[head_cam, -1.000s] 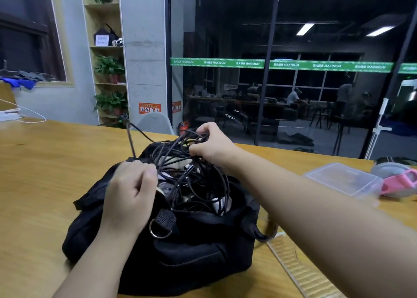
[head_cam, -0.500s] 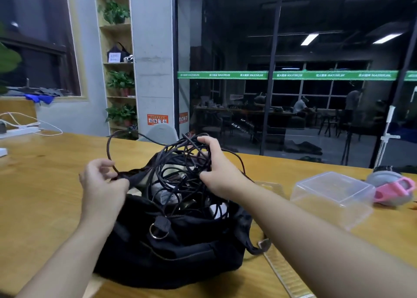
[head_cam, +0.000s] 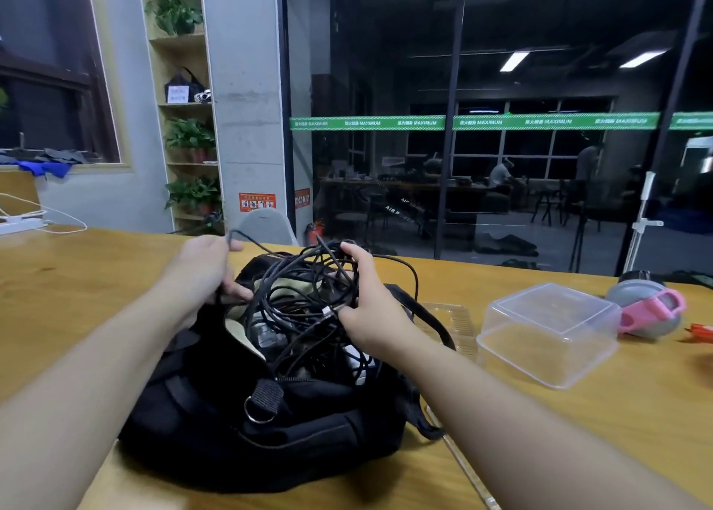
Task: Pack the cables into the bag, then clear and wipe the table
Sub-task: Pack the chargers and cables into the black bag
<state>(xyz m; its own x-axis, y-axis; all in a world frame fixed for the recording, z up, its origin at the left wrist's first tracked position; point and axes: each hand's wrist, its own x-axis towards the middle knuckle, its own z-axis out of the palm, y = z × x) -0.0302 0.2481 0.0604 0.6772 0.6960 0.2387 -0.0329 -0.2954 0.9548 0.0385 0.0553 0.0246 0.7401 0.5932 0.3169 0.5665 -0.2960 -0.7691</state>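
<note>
Wooden table [head_cam: 77,278]: bears all items. Black bag [head_cam: 270,424]: at table centre, mouth open, facing up. Clear plastic container [head_cam: 548,332]: inverted, right of bag, apart from it. Tangle of black cables [head_cam: 304,297]: heaped in and above bag mouth. Right hand [head_cam: 370,309]: fingers curled round cable bundle at its right side. Left hand [head_cam: 200,270]: pinches one cable strand at bag's left rim.
</note>
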